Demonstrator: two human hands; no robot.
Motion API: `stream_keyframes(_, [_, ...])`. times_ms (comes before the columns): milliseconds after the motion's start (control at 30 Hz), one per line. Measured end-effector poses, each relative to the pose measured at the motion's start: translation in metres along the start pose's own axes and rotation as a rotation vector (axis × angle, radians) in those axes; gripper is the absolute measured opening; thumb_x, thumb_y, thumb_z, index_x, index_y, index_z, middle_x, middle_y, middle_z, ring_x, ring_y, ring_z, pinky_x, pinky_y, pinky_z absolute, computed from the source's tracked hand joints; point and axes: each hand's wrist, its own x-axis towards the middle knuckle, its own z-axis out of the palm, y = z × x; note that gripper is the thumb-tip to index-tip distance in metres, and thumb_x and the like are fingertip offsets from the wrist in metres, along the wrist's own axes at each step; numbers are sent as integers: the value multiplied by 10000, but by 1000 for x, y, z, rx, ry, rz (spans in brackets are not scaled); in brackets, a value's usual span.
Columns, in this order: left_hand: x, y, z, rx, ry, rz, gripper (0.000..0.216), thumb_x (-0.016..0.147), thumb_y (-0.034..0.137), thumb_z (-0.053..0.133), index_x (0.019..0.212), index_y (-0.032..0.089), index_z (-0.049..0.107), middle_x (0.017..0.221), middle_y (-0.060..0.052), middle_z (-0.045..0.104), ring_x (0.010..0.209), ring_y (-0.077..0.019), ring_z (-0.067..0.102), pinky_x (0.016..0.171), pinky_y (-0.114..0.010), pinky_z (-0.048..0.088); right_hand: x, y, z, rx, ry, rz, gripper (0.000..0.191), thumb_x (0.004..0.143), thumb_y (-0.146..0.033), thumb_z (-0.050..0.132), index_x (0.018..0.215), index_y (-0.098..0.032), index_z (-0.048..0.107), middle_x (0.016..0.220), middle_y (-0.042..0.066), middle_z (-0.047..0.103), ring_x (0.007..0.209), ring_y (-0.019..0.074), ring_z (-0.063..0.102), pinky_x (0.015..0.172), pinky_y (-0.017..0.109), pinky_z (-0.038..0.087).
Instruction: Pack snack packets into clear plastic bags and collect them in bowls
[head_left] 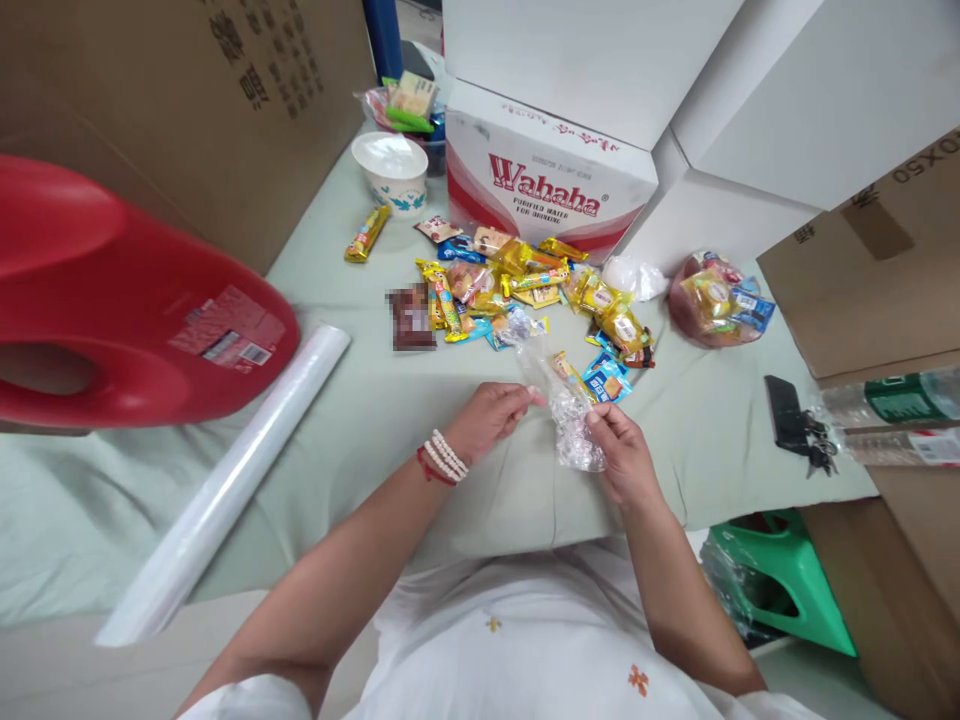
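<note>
A clear, crinkled plastic bag [576, 430] is stretched between my two hands above the cloth-covered surface. My right hand [616, 446] is closed on its lower part, the thumb lying against the plastic. At the bag's left edge, my left hand [496, 412] has its fingertips pinched together on the thin plastic. Just beyond lies a loose heap of wrapped snacks, among them a yellow stick packet [447, 305], round yellow-wrapped cakes [600, 295] and a blue packet [606, 380]. Another yellow packet [367, 234] lies apart on the left.
A red jug [135, 300] and a plastic roll [225, 490] are on the left. Behind the snacks stand a paper tub [391, 180] and a Wahaha carton [547, 175]. To the right are a bowl of snacks [679, 300], keys [821, 455] and bottles [907, 397].
</note>
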Motion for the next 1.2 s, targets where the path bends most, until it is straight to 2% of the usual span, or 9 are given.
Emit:
stream_keyframes(100, [2, -5, 5, 53, 19, 13, 490, 760, 624, 758, 785, 137, 707, 571, 71, 355, 444, -34, 219, 429, -228, 110, -3, 2, 2, -179, -78, -75, 324, 883, -522, 740, 837, -215, 649, 691, -32, 569, 600, 115, 460, 587, 244, 369])
stream_keyframes(267, [5, -7, 5, 27, 103, 68, 512, 596, 576, 888, 782, 139, 698, 535, 81, 395, 461, -36, 244, 439, -217, 159, -5, 3, 0, -395, -246, -139, 324, 926, -534, 687, 891, -214, 730, 759, 6, 610, 709, 147, 527, 677, 271, 431])
stream_keyframes(433, [4, -7, 5, 122, 11, 90, 431, 631, 526, 871, 759, 134, 747, 535, 60, 468, 501, -55, 330, 474, -204, 259, 11, 4, 7, -107, -75, 21, 489, 841, -690, 690, 967, -226, 772, 981, 68, 713, 833, 193, 614, 694, 301, 505])
stream_keyframes(533, [5, -10, 6, 232, -37, 165, 384, 675, 530, 827, 716, 154, 762, 557, 32, 555, 586, -106, 466, 551, -224, 377, 22, 7, 19, -59, -120, 57, 406, 731, -563, 849, 955, -232, 777, 909, 41, 715, 782, 174, 603, 699, 295, 493])
stream_keyframes(733, [8, -13, 0, 321, 150, 153, 274, 743, 429, 723, 733, 157, 756, 533, 58, 484, 539, -89, 373, 533, -234, 302, 32, 8, 12, -4, 119, -33, 340, 656, -456, 902, 835, -214, 745, 770, -21, 667, 633, 106, 487, 630, 259, 409])
stream_keyframes(833, [8, -11, -2, 184, 176, 188, 195, 737, 359, 705, 728, 164, 713, 587, 44, 519, 588, -104, 443, 583, -241, 378, 29, 4, -5, -10, 161, -52, 324, 666, -433, 902, 831, -209, 735, 776, -28, 666, 636, 103, 482, 628, 253, 404])
stream_keyframes(967, [7, -11, 0, -93, 107, 198, 257, 741, 397, 765, 758, 181, 626, 813, -10, 647, 770, -138, 612, 757, -279, 516, 17, -2, -15, 29, 98, -142, 230, 714, -351, 883, 796, -219, 714, 765, -34, 662, 718, 124, 558, 740, 269, 469])
stream_keyframes(1100, [7, -15, 4, -35, 84, 194, 347, 782, 489, 789, 825, 185, 626, 646, 44, 554, 545, -82, 502, 554, -219, 425, 13, -2, -11, 275, -65, -48, 164, 751, -330, 806, 862, -235, 731, 974, 25, 750, 923, 211, 679, 836, 369, 562])
stream_keyframes(1200, [8, -19, 5, 94, 139, 249, 379, 801, 536, 765, 827, 177, 645, 568, 61, 510, 475, -77, 452, 499, -219, 377, 20, 2, -5, 382, -77, 86, 221, 679, -271, 809, 884, -223, 743, 1042, 61, 775, 936, 229, 709, 784, 359, 603])
